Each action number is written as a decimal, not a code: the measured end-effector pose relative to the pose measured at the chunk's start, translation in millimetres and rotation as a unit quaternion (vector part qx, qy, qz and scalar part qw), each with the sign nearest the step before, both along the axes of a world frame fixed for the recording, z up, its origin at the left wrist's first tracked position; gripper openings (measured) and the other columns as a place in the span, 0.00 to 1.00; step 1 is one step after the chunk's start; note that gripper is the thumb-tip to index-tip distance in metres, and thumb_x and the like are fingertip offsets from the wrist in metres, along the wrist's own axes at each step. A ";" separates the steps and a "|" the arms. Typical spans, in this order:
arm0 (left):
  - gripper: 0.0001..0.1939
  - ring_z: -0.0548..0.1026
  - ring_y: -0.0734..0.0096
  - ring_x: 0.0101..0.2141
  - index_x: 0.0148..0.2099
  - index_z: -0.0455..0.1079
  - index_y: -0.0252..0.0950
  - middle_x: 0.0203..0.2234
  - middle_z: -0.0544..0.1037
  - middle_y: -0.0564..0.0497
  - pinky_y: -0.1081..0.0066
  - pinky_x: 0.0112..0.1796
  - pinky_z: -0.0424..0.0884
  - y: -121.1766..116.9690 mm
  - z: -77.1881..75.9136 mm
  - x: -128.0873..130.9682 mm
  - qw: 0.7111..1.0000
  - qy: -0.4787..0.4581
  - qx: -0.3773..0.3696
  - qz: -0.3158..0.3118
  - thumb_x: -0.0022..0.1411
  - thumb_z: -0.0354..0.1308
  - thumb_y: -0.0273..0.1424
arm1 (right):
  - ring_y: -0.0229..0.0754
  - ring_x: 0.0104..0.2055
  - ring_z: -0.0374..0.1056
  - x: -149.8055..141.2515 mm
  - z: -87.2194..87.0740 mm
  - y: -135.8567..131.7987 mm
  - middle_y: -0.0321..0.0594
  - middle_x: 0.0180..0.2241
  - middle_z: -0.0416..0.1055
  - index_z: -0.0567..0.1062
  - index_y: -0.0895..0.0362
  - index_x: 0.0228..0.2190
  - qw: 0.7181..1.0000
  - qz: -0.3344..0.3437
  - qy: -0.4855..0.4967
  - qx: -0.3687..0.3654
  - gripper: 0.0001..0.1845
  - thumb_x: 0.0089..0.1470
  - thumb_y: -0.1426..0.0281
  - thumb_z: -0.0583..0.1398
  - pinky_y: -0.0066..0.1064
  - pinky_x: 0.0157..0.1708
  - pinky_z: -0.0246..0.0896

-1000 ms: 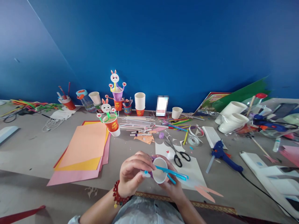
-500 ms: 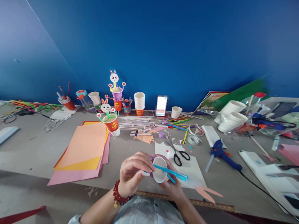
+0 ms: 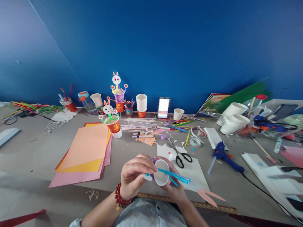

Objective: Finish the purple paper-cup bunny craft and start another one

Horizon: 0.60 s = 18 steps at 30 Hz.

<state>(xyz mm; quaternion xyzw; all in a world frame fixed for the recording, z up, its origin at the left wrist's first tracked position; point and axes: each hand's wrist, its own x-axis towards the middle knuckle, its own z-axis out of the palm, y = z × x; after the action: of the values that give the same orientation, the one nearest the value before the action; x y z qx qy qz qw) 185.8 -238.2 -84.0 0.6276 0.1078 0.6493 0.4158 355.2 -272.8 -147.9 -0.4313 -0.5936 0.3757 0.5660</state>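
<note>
A paper cup point(image 3: 162, 182) with a white inside and purple on its outside is tilted, its mouth facing me. My right hand point(image 3: 174, 189) is wrapped round it from behind and the right. Blue straws point(image 3: 178, 177) stick out of the mouth toward the right, and a pale paper piece with peach rabbit ears point(image 3: 209, 196) lies beyond their ends. My left hand point(image 3: 133, 170) is closed at the cup's left rim, its thumb and fingers pinching a small white paper circle point(image 3: 148, 178) with a bit of blue straw on it.
Black-handled scissors point(image 3: 181, 159) lie on white paper point(image 3: 197, 170). A blue glue gun point(image 3: 226, 157) with its cord rests to the right. Coloured paper sheets point(image 3: 87, 143) are stacked on the left. Two rabbit cup figures point(image 3: 113, 126) point(image 3: 119, 96) stand behind, near loose straws point(image 3: 139, 124).
The small white circle in my left hand has turned slightly, showing more of its blue bit. Both hands and the cup stay almost in place.
</note>
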 end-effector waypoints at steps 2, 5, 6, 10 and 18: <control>0.09 0.77 0.62 0.35 0.45 0.77 0.37 0.34 0.82 0.44 0.57 0.41 0.72 -0.3 -0.3 -1.2 1.000 0.003 0.007 0.000 0.67 0.58 0.32 | 0.57 0.57 0.67 1.7 -0.5 0.0 0.44 0.54 0.73 0.76 0.49 0.52 1.000 0.031 -0.001 0.004 0.26 0.54 0.54 0.65 0.48 0.59 0.63; 0.10 0.77 0.61 0.35 0.46 0.77 0.36 0.35 0.82 0.43 0.57 0.40 0.73 -0.8 0.5 -2.6 1.000 0.007 0.013 -0.004 0.67 0.58 0.32 | 0.58 0.58 0.67 2.6 -1.0 -0.3 0.44 0.54 0.72 0.75 0.49 0.53 0.999 0.038 0.002 0.010 0.25 0.55 0.56 0.64 0.49 0.59 0.63; 0.10 0.77 0.61 0.36 0.47 0.77 0.36 0.35 0.82 0.43 0.57 0.40 0.73 -0.8 0.7 -3.0 1.000 0.010 0.013 -0.004 0.67 0.58 0.32 | 0.58 0.58 0.67 2.4 -1.2 -0.6 0.44 0.54 0.73 0.75 0.49 0.53 0.999 0.035 0.004 0.011 0.25 0.54 0.56 0.65 0.50 0.59 0.63; 0.11 0.77 0.60 0.36 0.48 0.76 0.37 0.35 0.81 0.42 0.57 0.40 0.73 -0.7 -0.3 -4.1 1.000 0.019 0.008 0.002 0.67 0.57 0.33 | 0.59 0.58 0.66 1.5 -3.3 -1.8 0.46 0.54 0.73 0.75 0.50 0.53 0.999 0.032 0.011 0.001 0.28 0.53 0.54 0.65 0.50 0.59 0.63; 0.10 0.77 0.62 0.36 0.46 0.76 0.37 0.34 0.81 0.43 0.58 0.40 0.73 -0.3 -1.5 -3.5 1.000 0.012 0.003 0.005 0.67 0.57 0.32 | 0.58 0.58 0.66 -1.0 -3.3 0.5 0.45 0.54 0.73 0.75 0.51 0.52 0.999 0.031 0.016 -0.002 0.28 0.52 0.53 0.65 0.49 0.59 0.63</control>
<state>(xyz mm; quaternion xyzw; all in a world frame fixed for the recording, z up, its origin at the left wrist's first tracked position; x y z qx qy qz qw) 182.3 -238.5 -85.5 0.6358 0.1144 0.6443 0.4094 354.2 -272.3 -151.1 -0.4077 -0.5971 0.4009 0.5626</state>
